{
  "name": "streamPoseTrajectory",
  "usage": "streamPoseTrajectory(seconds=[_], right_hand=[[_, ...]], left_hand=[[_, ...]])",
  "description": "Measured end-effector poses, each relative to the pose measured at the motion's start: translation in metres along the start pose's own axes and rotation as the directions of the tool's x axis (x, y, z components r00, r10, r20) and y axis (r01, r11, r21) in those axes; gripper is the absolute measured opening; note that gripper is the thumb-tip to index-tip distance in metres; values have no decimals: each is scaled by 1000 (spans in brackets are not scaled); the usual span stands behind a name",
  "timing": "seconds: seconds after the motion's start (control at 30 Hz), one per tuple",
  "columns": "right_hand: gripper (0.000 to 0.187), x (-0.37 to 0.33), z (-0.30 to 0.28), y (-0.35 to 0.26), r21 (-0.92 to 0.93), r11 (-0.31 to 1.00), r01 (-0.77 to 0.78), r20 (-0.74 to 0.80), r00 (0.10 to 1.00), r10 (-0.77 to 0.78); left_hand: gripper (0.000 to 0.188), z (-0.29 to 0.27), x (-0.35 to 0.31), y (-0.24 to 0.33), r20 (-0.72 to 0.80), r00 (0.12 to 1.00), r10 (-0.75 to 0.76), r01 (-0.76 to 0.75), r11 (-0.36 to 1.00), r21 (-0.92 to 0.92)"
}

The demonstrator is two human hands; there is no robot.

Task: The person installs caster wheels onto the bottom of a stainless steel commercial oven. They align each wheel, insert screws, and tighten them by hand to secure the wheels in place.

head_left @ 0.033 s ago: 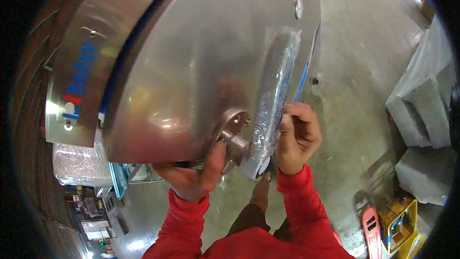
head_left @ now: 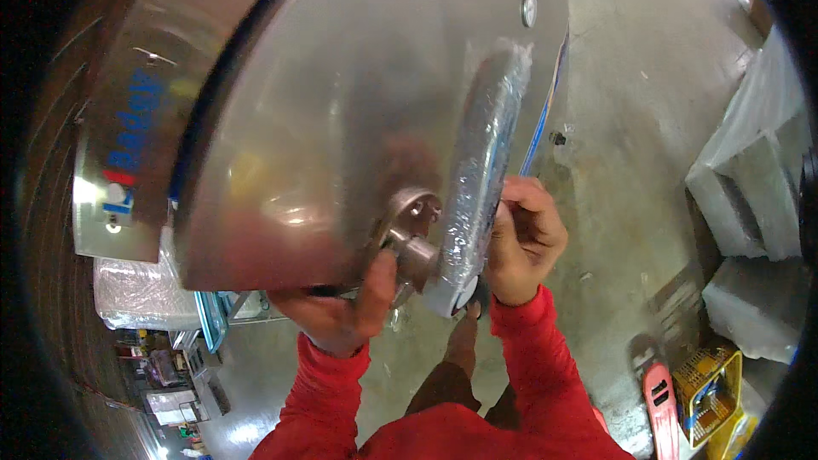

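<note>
A large, shiny steel door (head_left: 341, 94) fills the middle of the view, its surface looking curved through the lens. A long handle wrapped in clear film (head_left: 486, 162) stands out from it on a round metal mount (head_left: 415, 213), which has small screw holes. My left hand (head_left: 341, 307) grips the door's near edge, its thumb against the mount and its other fingers mostly hidden behind the door. Close against the handle's right side, my right hand (head_left: 524, 238) is closed in a pinch. What lies between its fingertips is hidden.
A round metal disc (head_left: 528, 9) sits higher on the door. Grey foam-like blocks (head_left: 754, 196) stand on the right. At lower right are a yellow crate (head_left: 711, 400) and a red pallet-jack-like part (head_left: 659, 396). A film-wrapped bundle (head_left: 141, 294) is at left.
The door and handle sit slightly further left and up in the picture. Both hands keep nearly the same positions on them.
</note>
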State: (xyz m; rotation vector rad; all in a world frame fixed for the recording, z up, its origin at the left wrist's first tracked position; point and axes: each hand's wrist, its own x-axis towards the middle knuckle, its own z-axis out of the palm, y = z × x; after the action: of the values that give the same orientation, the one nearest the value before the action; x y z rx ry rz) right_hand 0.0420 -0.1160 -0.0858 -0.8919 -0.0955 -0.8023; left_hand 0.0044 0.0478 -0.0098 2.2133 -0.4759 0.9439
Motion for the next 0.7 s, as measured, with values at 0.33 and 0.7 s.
streamPoseTrajectory(seconds=[0.33,0.7], right_hand=[[20,37,-9,45,79,883,462,330,824,-461],[18,46,-2,29,129,962,241,467,841,-273]], left_hand=[[93,29,6,1,-124,989,-83,79,996,-35],[102,16,6,10,28,987,-160,158,986,62]])
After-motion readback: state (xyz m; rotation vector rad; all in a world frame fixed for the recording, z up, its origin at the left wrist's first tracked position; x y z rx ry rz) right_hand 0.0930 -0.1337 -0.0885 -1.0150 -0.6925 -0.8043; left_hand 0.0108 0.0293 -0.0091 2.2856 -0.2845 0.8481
